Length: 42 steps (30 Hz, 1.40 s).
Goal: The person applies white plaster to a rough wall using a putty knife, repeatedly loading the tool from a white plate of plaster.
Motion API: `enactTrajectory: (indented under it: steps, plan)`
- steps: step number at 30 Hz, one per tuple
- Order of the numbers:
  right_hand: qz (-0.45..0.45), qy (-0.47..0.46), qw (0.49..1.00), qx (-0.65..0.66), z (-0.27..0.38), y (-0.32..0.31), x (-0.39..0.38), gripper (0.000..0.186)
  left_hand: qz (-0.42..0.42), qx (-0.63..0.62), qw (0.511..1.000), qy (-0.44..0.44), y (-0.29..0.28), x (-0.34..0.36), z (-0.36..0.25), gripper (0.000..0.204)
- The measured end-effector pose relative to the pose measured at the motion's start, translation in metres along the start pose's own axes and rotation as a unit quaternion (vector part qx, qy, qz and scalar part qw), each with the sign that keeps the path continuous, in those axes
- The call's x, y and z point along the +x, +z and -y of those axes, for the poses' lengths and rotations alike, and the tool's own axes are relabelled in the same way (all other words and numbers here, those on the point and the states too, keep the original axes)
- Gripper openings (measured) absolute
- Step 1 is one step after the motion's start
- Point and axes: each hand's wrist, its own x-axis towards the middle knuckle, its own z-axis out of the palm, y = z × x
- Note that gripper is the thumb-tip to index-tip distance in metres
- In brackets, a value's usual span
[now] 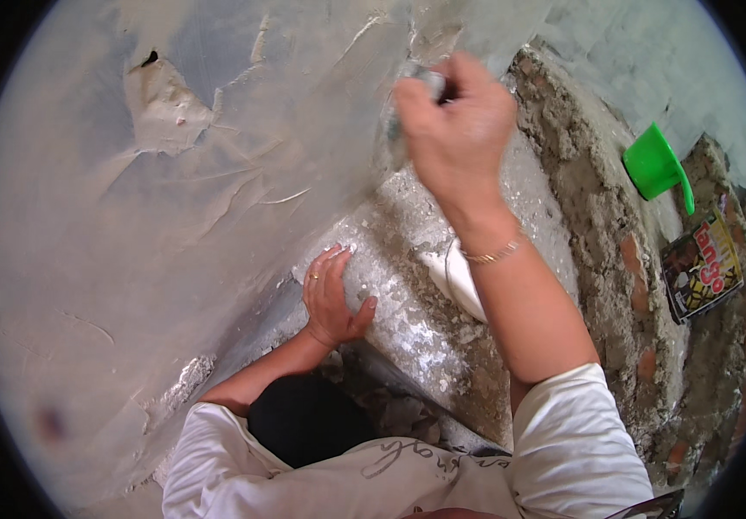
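Looked like an unfinished building's stairwell under construction or repair: rough grey mortar steps (594, 182) showed exposed orange-red bricks (639, 281); smeared pale-grey plaster wall (174, 242) had a rough beige patch (165, 108); white crumbly debris (416, 336) lay nearby.

The right hand (464, 130) is blurred, and its fist hides most of the tool (433, 83) it grips, so the tool's kind and full shape cannot be told. Behind the right forearm (533, 303), part of a white container (453, 281) is out of sight, its contents too. The lower edge cuts off the pale shirt (442, 489) and a dark thing (663, 504) at lower right, too little of which shows to name.
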Motion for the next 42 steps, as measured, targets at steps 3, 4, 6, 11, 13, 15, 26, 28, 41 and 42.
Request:
enactTrajectory:
  steps: [3,4,6,11,13,15,26,28,41,42]
  plan:
    - [-0.004,0.088,0.993,0.084,-0.015,-0.029,0.012,0.024,0.001,-0.009,1.000,-0.007,-0.002,-0.002,0.001,0.068]
    - [-0.030,0.117,0.991,0.057,-0.029,-0.035,0.019,0.024,0.004,-0.002,1.000,-0.006,-0.002,-0.001,-0.001,0.068]
    - [-0.060,0.144,0.987,0.026,-0.050,-0.031,0.025,0.024,0.009,0.001,1.000,-0.001,0.000,0.000,-0.004,0.068]
    - [-0.070,-0.044,0.995,-0.063,-0.042,0.021,0.004,0.023,0.006,0.001,1.000,-0.003,0.005,0.002,-0.004,0.066]
    - [-0.036,-0.105,0.993,-0.036,-0.005,0.029,-0.016,0.019,0.005,0.005,1.000,-0.010,0.001,-0.002,0.000,0.066]
    - [-0.015,-0.131,0.991,-0.029,0.010,0.016,-0.033,0.016,0.006,0.003,1.000,-0.006,0.001,0.000,0.000,0.066]
    - [0.109,0.439,0.884,0.118,-0.035,-0.161,-0.053,0.015,0.005,0.007,1.000,-0.008,0.004,-0.001,-0.003,0.064]
    - [0.082,0.473,0.870,0.110,-0.052,-0.197,-0.056,0.012,0.011,0.005,1.000,-0.008,0.003,-0.003,-0.001,0.065]
    - [0.060,0.669,0.696,0.255,-0.063,-0.270,-0.127,0.025,0.114,-0.024,0.990,0.079,-0.014,0.030,-0.009,0.089]
    - [0.055,0.672,0.693,0.255,-0.062,-0.274,-0.129,0.025,0.119,-0.025,0.989,0.080,-0.017,0.047,-0.017,0.089]
